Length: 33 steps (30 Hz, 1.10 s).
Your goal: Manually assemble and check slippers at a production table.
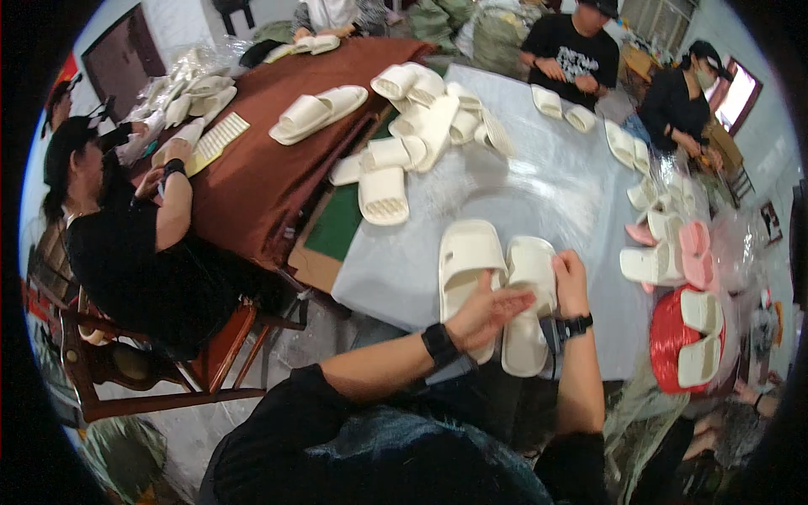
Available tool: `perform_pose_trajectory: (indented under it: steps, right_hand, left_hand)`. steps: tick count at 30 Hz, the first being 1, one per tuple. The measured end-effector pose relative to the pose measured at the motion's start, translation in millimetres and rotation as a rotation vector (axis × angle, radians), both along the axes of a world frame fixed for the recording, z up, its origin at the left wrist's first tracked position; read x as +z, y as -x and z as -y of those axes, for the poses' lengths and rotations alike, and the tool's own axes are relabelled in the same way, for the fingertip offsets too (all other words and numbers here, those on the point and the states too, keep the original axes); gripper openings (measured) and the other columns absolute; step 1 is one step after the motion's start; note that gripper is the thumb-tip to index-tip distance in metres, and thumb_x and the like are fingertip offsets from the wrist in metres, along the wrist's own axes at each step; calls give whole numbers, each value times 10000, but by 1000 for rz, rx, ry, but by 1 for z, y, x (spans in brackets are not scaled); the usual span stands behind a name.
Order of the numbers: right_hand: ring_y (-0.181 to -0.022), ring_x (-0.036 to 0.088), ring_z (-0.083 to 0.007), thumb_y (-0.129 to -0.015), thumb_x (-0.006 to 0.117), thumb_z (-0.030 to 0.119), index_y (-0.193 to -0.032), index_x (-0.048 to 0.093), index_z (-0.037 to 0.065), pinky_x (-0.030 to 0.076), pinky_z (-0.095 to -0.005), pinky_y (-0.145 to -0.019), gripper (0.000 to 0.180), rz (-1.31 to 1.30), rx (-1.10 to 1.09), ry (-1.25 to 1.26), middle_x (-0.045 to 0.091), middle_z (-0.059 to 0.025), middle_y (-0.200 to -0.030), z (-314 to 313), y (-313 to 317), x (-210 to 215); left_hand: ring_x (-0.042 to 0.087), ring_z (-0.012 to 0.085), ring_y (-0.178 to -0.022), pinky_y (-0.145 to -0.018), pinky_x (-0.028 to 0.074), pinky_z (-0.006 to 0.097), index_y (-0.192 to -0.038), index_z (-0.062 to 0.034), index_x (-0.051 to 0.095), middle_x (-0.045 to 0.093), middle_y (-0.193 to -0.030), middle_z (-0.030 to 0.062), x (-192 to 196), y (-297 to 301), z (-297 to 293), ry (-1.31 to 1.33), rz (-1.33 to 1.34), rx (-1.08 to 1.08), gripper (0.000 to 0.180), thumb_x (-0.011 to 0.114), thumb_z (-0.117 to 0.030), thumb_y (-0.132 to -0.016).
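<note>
Two cream slide slippers lie side by side in front of me, toes away, at the near edge of the grey-covered table. My left hand (490, 315) is open, its fingers stretched to the right, across the inner side of the left slipper (470, 246) and over the right slipper (530, 257). The fingertips are by the right slipper's strap; whether they press on it I cannot tell. My right hand (571, 283) is closed at the outer edge of the right slipper's strap, its fingers curled and partly hidden. Dark bands circle both my wrists.
A loose heap of cream slippers (421, 126) lies farther off on the grey table (505, 198). At right are pink slippers (697, 252) and a red bundle (669, 353) with cream slippers on it. A brown-covered table (244, 194) stands left, near a seated person (109, 244). Other people work around.
</note>
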State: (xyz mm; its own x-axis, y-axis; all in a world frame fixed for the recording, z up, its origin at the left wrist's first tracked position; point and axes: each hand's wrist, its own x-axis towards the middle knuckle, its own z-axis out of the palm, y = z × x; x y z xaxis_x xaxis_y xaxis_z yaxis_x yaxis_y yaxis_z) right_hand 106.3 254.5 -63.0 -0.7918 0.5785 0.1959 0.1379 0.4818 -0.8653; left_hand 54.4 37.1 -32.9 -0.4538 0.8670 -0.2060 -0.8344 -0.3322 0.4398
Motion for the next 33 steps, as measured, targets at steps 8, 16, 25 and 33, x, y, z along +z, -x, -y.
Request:
perform_pose_trajectory:
  steps: [8, 16, 25, 33]
  right_hand:
    - [-529, 420, -68, -924, 561, 159, -855, 515, 81, 328, -213, -501, 113, -171, -19, 193, 462, 19, -633, -2, -59, 68]
    - [-598, 400, -77, -940, 534, 116, -929, 523, 44, 316, -206, -547, 73, -585, -227, -108, 450, 9, -687, 7, -124, 182]
    - [-673, 450, -92, -922, 568, 89, -966, 567, 22, 371, -199, -623, 80, -615, -227, -116, 471, 9, -751, -45, -144, 233]
    - [-644, 545, -90, -909, 547, 124, -927, 565, 38, 426, -230, -578, 90, 394, 130, 158, 575, -4, -772, 54, -109, 109]
  left_hand:
    - [627, 176, -906, -805, 489, 285, -1084, -20, 589, 639, -946, 107, 16, 39, 78, 196, -515, -99, 200, 542, -95, -905]
    - [619, 161, -891, -783, 475, 283, -1067, 19, 592, 651, -964, 72, 25, 133, 64, 468, -1262, 353, 205, 573, -66, -881]
    - [638, 276, -921, -794, 492, 350, -1090, -9, 618, 654, -1029, 167, -16, 128, 30, 602, -1799, 243, 282, 628, -174, -860]
    - [666, 293, -793, -725, 507, 352, -1053, 18, 647, 678, -901, 196, -11, 131, 25, 639, -1623, 168, 268, 606, -169, -865]
